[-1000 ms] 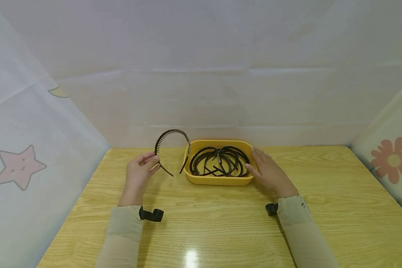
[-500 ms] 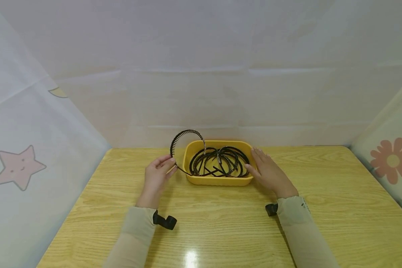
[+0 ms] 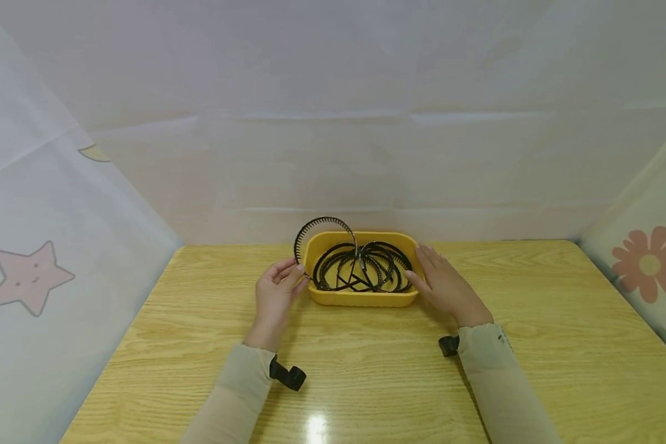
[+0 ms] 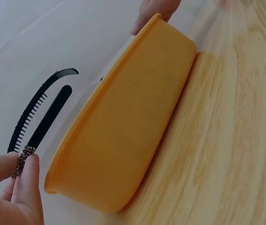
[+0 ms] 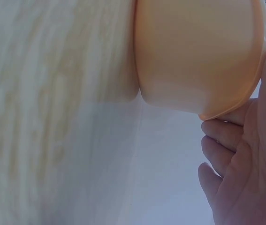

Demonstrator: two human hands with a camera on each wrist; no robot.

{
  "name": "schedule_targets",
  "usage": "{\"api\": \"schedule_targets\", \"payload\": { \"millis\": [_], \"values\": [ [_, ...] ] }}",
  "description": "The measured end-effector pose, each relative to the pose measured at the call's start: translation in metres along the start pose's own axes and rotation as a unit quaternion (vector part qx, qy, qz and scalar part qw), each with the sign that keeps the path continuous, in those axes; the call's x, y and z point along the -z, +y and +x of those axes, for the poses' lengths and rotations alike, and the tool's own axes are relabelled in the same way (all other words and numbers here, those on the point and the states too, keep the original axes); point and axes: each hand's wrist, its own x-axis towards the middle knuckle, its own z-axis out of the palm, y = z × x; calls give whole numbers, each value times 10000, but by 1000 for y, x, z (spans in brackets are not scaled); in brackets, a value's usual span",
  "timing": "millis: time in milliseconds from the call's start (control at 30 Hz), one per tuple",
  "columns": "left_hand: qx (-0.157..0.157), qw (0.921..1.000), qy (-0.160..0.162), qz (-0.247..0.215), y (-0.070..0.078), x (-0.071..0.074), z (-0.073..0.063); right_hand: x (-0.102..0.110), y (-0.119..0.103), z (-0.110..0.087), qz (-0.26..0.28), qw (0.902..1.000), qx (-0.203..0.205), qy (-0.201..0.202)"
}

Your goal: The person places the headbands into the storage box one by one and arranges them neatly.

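Note:
My left hand [image 3: 275, 299] pinches a black toothed headband [image 3: 298, 239] near one end, just off the left end of a yellow plastic basket [image 3: 363, 300]. The held headband stands upright, its arc over the basket's left side and its far end down among the others. In the left wrist view, thumb and fingers grip the headband [image 4: 52, 112] at a section with small glittery studs. Several black headbands [image 3: 323, 271] lie tangled in the basket. My right hand [image 3: 449, 290] rests against the basket's right end, fingers extended along the outside and thumb at the rim.
The basket stands on a wood-grain table [image 3: 361, 345], close to its back edge. White cloth [image 3: 333, 154] hangs behind the table and at both sides, printed with a pink star [image 3: 30, 277] and a red flower [image 3: 638, 277]. Both wrists wear black camera mounts.
My left hand has moved right with the headband, bringing it from beside the basket to over its left side. My right hand stays at the basket's right end.

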Motion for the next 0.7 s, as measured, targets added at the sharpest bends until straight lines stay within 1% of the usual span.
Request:
{"api": "schedule_targets", "payload": {
  "millis": [167, 367, 533, 700],
  "values": [
    [-174, 9998, -35, 66, -3, -4, 0, 0, 0, 0, -26, 10000, 24, 39],
    [-209, 9991, -154, 329, -6, -9, -1, 1, -1, 0, 92, 9998, 69, 147],
    [-294, 9979, -256, 516, -6, -11, -4, 0, -1, 0, 127, 9998, 59, 168],
    [-311, 9980, -181, 524, -6, -11, -4, 1, -2, 0, 149, 9998, 57, 151]
  ]
}}
